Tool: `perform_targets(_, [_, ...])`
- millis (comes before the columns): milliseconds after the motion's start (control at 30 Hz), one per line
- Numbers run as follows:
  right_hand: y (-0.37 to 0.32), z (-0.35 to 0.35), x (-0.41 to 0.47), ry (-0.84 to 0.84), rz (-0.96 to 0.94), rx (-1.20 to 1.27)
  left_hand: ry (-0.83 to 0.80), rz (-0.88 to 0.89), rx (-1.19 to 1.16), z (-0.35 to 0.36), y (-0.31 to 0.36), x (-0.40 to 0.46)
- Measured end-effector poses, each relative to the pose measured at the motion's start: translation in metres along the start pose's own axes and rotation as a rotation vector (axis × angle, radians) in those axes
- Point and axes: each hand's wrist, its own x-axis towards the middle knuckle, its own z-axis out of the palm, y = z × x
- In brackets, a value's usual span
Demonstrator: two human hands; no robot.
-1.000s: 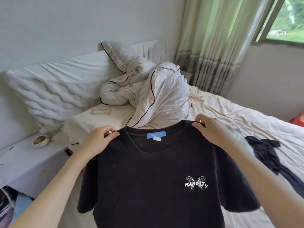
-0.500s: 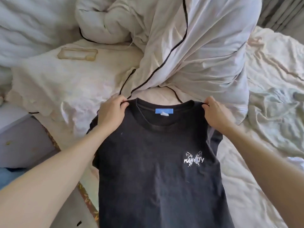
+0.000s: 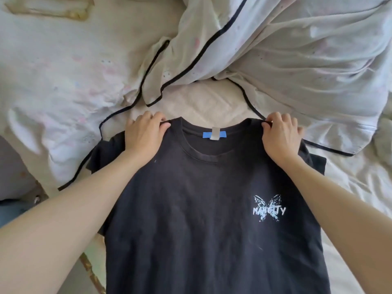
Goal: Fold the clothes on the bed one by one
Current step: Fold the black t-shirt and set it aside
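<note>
A black T-shirt [image 3: 191, 209] with a white butterfly print and a blue neck label lies front up, spread down the middle of the bed [image 3: 350, 187]. My left hand [image 3: 144, 134] pinches its left shoulder beside the collar. My right hand [image 3: 280, 134] pinches the right shoulder the same way. Both sleeves stick out sideways past my wrists. The shirt's hem runs out of view at the bottom.
A crumpled white duvet with black piping [image 3: 275, 49] is heaped just beyond the collar. A cream pillow [image 3: 53, 71] lies at the upper left. The bed's left edge [image 3: 91, 270] runs down past my left forearm.
The shirt, held up in the air a second ago, has come down flat onto the bed. My head has tilted down and closer; both hands keep their grip on the shoulders.
</note>
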Motion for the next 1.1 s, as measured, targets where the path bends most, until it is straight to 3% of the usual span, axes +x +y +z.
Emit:
perform_targets(133, [-0.004,0.007,-0.014,0.098,-0.05,-0.018,-0.167,0.057,0.08,-0.011,-0.015,-0.004])
perform_targets(233, [-0.019,0.012,-0.053,0.151,-0.166,0.014,-0.12,0.075,0.102,-0.025,-0.032,-0.024])
perform_targets(400, [-0.072,0.037,-0.161,0.004,-0.339,0.079,-0.056,0.135,-0.051,-0.043,-0.066,-0.085])
perform_targets(667, [-0.122,0.071,-0.248,-0.267,-0.418,-0.037,-0.239,-0.27,-0.704,-0.034,-0.125,-0.132])
perform_targets(900, [-0.12,0.087,-0.247,-0.29,-0.399,-0.165,-0.252,-0.302,-0.735,-0.033,-0.132,-0.136])
perform_targets(1100, [-0.129,0.076,-0.249,-0.328,-0.333,-0.111,-0.252,-0.401,-0.871,-0.045,-0.144,-0.146])
